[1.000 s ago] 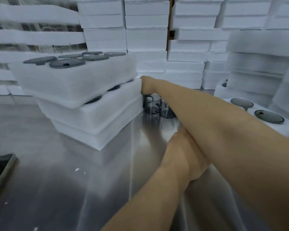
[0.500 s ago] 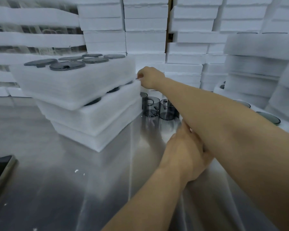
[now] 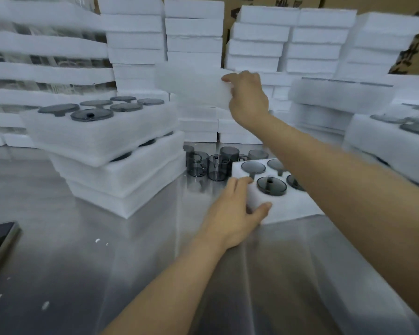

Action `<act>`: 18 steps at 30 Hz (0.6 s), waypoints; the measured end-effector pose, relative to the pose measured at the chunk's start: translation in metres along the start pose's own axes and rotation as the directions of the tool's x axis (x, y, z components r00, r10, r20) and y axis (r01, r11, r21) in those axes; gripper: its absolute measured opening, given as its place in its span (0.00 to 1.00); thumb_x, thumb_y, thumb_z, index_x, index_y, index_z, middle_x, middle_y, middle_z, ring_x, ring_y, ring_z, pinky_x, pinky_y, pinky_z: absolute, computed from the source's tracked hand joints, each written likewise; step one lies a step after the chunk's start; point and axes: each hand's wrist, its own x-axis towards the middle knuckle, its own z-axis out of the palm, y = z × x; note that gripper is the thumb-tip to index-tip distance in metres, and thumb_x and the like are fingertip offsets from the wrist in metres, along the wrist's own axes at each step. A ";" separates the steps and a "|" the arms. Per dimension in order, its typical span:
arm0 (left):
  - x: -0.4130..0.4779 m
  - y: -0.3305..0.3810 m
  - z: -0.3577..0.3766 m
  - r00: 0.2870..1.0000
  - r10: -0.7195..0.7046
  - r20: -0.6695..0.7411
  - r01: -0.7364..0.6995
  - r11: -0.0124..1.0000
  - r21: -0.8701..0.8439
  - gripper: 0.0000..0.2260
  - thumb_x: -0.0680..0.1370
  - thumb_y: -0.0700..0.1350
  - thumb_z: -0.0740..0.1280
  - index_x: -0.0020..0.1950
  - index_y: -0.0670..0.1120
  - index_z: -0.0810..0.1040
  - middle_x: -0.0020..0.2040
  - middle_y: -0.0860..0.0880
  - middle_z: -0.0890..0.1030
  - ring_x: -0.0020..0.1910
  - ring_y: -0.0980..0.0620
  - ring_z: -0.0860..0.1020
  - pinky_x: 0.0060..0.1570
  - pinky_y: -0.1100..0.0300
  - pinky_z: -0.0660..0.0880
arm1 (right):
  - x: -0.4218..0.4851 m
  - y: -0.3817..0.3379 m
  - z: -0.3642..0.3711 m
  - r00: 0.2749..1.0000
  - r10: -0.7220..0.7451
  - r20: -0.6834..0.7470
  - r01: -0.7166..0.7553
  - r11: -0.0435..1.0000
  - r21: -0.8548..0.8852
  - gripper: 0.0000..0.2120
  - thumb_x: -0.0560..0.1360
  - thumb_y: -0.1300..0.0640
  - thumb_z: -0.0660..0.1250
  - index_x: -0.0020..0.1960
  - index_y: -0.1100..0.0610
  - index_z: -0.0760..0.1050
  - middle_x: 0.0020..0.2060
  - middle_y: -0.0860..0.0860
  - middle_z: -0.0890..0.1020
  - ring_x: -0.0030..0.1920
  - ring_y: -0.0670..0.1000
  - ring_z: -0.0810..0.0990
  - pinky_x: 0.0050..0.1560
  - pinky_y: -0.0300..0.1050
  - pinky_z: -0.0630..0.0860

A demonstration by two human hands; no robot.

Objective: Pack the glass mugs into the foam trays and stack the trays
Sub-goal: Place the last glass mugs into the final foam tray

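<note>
One head camera only — it looks forward and down over the steel table (image 3: 87, 250), close above both forearms, facing the foam stacks (image 3: 194, 32) behind.

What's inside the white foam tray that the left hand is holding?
In the white foam tray, four smoky grey glass mugs show in round pockets; the right forearm hides the rest.

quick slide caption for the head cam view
Right hand holds a foam tray aloft while left hand grips a mug-filled tray on the steel table
</note>
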 end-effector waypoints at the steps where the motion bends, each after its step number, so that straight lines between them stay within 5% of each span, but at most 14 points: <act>1: -0.001 0.002 -0.001 0.999 -0.006 -0.048 0.002 0.996 -0.095 0.25 0.78 0.61 0.61 0.70 0.49 0.65 0.63 0.53 0.69 0.59 0.57 0.71 0.56 0.59 0.70 | -0.016 0.001 -0.014 0.999 0.026 -0.035 -0.024 0.999 0.045 0.27 0.76 0.71 0.53 0.72 0.53 0.66 0.64 0.56 0.70 0.68 0.55 0.62 0.43 0.46 0.66; 3: -0.002 0.006 -0.008 0.975 -0.105 -0.197 0.032 0.939 -0.343 0.16 0.81 0.55 0.60 0.64 0.47 0.70 0.60 0.49 0.73 0.55 0.57 0.72 0.56 0.65 0.68 | -0.056 0.003 -0.040 0.990 0.063 -0.125 -0.043 0.988 0.151 0.26 0.76 0.70 0.52 0.71 0.55 0.67 0.63 0.56 0.70 0.67 0.55 0.62 0.47 0.44 0.64; 5: -0.006 0.007 -0.023 0.876 -0.343 -0.339 0.083 0.800 -0.594 0.08 0.83 0.49 0.57 0.56 0.48 0.72 0.55 0.47 0.77 0.50 0.54 0.75 0.53 0.61 0.70 | -0.107 0.002 -0.059 0.969 0.065 -0.238 0.000 0.965 0.263 0.25 0.76 0.69 0.52 0.70 0.56 0.70 0.61 0.56 0.72 0.64 0.56 0.65 0.51 0.39 0.63; 7: -0.012 0.004 -0.038 0.733 -0.617 -0.286 0.142 0.550 -0.823 0.10 0.83 0.49 0.55 0.53 0.48 0.73 0.51 0.48 0.78 0.45 0.53 0.76 0.41 0.56 0.71 | -0.159 0.001 -0.075 0.944 0.033 -0.329 0.082 0.941 0.330 0.24 0.74 0.67 0.52 0.66 0.59 0.73 0.56 0.58 0.74 0.60 0.57 0.68 0.50 0.32 0.62; 9: -0.025 0.000 -0.051 0.655 -0.733 -0.184 0.138 0.356 -0.924 0.13 0.82 0.52 0.52 0.47 0.50 0.74 0.48 0.51 0.78 0.40 0.54 0.75 0.33 0.60 0.63 | -0.204 0.006 -0.088 0.923 -0.050 -0.381 0.179 0.933 0.312 0.23 0.72 0.67 0.52 0.63 0.62 0.76 0.51 0.60 0.75 0.56 0.59 0.70 0.55 0.28 0.60; 11: -0.039 -0.002 -0.063 0.658 -0.733 -0.174 0.091 0.307 -0.947 0.15 0.82 0.51 0.51 0.44 0.51 0.75 0.43 0.51 0.78 0.36 0.52 0.75 0.31 0.61 0.63 | -0.242 0.022 -0.097 0.897 -0.175 -0.407 0.284 0.932 0.225 0.20 0.73 0.71 0.54 0.59 0.64 0.77 0.47 0.62 0.75 0.52 0.60 0.71 0.59 0.30 0.59; 13: -0.050 -0.006 -0.071 0.681 -0.716 -0.156 0.045 0.253 -0.966 0.15 0.83 0.51 0.52 0.53 0.48 0.77 0.46 0.47 0.80 0.42 0.46 0.79 0.35 0.56 0.75 | -0.273 0.042 -0.101 0.871 -0.308 -0.383 0.385 0.912 0.142 0.18 0.75 0.71 0.54 0.58 0.62 0.77 0.46 0.62 0.76 0.52 0.58 0.70 0.59 0.34 0.60; 15: -0.059 -0.003 -0.079 0.713 -0.700 -0.040 0.031 0.089 -0.996 0.21 0.82 0.56 0.54 0.64 0.43 0.73 0.61 0.42 0.77 0.60 0.43 0.76 0.61 0.49 0.74 | -0.294 0.059 -0.104 0.865 -0.402 -0.302 0.455 0.881 0.131 0.18 0.75 0.71 0.55 0.57 0.63 0.78 0.47 0.61 0.77 0.53 0.58 0.70 0.58 0.36 0.63; 18: -0.066 0.005 -0.078 0.770 -0.636 -0.051 0.081 0.175 -0.981 0.20 0.81 0.56 0.57 0.62 0.42 0.77 0.61 0.44 0.78 0.64 0.46 0.74 0.66 0.51 0.70 | -0.300 0.075 -0.105 0.897 -0.338 -0.285 0.422 0.848 0.320 0.17 0.77 0.64 0.54 0.59 0.61 0.78 0.53 0.56 0.76 0.57 0.53 0.72 0.56 0.39 0.68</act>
